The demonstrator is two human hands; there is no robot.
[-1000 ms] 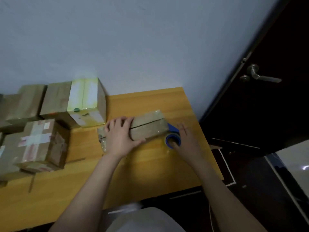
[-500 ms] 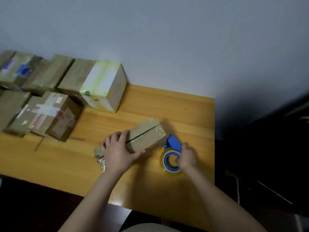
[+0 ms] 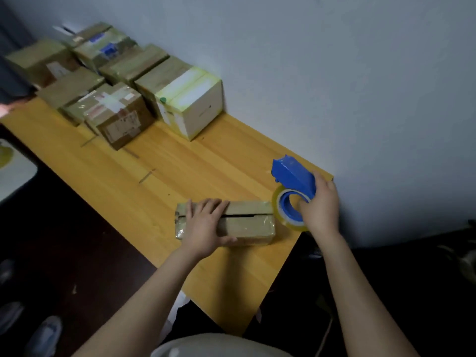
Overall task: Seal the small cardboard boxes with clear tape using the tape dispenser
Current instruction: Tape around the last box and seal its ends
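Pressing small cardboard box [image 3: 247, 225] on counter [image 3: 180, 176] with flat left grip [image 3: 206, 228]; holding blue tape dispenser [image 3: 293, 176] in right grip [image 3: 322, 207].

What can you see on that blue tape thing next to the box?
The dispenser is blue plastic, with a wedge-shaped hood pointing up and left. Its round blue hub carries a roll of clear, yellowish tape. The right hand grips it, fingers curled into the hub. It is at the right end of the box, near the table's corner. Whether it touches the box is unclear.
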